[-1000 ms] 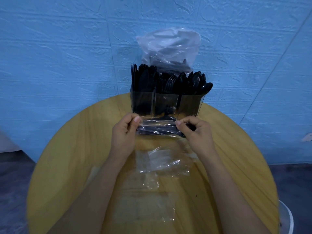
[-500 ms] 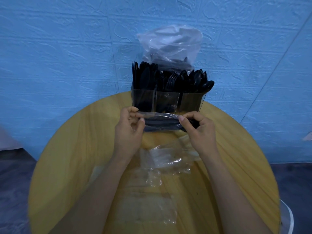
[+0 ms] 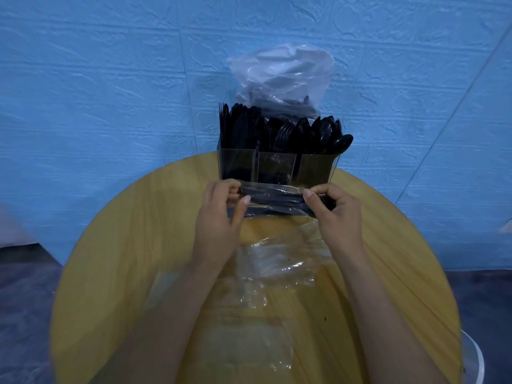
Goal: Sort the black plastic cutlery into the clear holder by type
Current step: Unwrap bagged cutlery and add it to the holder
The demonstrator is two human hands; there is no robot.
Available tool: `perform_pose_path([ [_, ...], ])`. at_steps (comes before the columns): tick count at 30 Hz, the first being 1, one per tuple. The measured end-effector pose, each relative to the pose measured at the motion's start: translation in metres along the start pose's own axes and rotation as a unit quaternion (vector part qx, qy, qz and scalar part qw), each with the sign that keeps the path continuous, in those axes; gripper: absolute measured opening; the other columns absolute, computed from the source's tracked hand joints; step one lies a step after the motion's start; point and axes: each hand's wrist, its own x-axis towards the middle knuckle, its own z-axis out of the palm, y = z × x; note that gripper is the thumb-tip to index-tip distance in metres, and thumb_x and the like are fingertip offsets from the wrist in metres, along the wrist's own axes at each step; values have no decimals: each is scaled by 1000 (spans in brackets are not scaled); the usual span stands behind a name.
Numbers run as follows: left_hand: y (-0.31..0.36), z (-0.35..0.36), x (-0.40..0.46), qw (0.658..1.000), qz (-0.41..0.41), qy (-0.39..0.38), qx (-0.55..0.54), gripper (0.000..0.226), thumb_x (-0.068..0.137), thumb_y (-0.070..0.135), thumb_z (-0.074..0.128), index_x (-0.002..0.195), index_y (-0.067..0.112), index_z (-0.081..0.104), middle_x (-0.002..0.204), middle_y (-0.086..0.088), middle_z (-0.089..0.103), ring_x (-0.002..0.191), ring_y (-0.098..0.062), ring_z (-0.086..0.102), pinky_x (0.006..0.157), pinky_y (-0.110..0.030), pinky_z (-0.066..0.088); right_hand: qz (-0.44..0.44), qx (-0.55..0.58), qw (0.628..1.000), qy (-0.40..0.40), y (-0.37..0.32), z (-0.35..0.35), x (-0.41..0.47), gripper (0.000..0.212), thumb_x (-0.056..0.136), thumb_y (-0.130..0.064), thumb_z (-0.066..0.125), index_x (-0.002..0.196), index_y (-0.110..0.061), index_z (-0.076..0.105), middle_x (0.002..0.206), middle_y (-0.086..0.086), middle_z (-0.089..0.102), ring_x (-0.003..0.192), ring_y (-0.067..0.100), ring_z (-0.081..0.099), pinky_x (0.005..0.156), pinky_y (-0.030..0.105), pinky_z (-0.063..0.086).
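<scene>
A clear three-part holder (image 3: 277, 167) stands at the far edge of the round table, with black knives on the left, forks in the middle and spoons on the right. Just in front of it I hold a clear wrapped packet of black cutlery (image 3: 277, 202) crosswise above the table. My left hand (image 3: 221, 214) pinches the packet's left end between thumb and fingers. My right hand (image 3: 336, 214) grips its right end, fingers curled round it.
A large clear bag (image 3: 282, 76) holding more black cutlery stands behind the holder against the blue wall. Several empty clear wrappers (image 3: 277, 261) lie on the yellow wooden table (image 3: 124, 259) between my forearms. A white rim (image 3: 478, 358) shows below the table's right edge.
Both hands have lifted the wrapped packet slightly, closer to the holder's front. My left thumb and fingers have shifted on the wrapper's left end.
</scene>
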Motion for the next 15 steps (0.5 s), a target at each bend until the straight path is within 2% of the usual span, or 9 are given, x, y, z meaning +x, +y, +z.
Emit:
perform_pose_path([
  [3, -7, 0, 1, 996, -75, -30, -31, 28, 92, 26, 56, 115, 10, 55, 104, 3, 56, 89, 6, 52, 76, -1, 39, 5, 17, 1000, -18, 0, -1, 0, 16, 85, -16, 69, 70, -19, 65, 65, -9, 63, 69, 13, 60, 69, 33, 51],
  [6, -3, 0, 0, 992, -94, -51, -73, 11, 93, 20, 56, 103, 20, 55, 91, 15, 59, 82, 8, 55, 69, -3, 40, -2, 13, 999, -44, -2, 2, -1, 15, 86, -14, 67, 72, -15, 64, 61, -15, 59, 63, 2, 54, 62, 19, 46],
  [8, -1, -1, -1, 991, -86, -40, -89, 7, 92, 14, 57, 96, 20, 57, 84, 16, 59, 78, 11, 55, 67, -4, 41, -14, 18, 998, -53, -3, 4, -3, 10, 89, -15, 64, 78, -16, 63, 65, -16, 59, 64, 0, 52, 61, 16, 44],
  [12, -6, -4, 2, 988, -98, -3, -116, 5, 92, 13, 57, 92, 18, 60, 79, 13, 61, 74, 5, 56, 66, -7, 42, 40, 136, 990, -14, -1, 2, 1, 3, 93, -17, 57, 95, -14, 55, 82, -1, 59, 75, 11, 55, 65, 24, 49],
  [15, -8, -4, 2, 988, -100, 14, -117, 5, 93, 14, 57, 93, 17, 60, 80, 13, 61, 74, 5, 55, 66, -7, 42, 72, 166, 983, 21, 1, -1, 4, 6, 91, -9, 60, 90, -12, 56, 86, 6, 61, 79, 21, 58, 73, 30, 51],
])
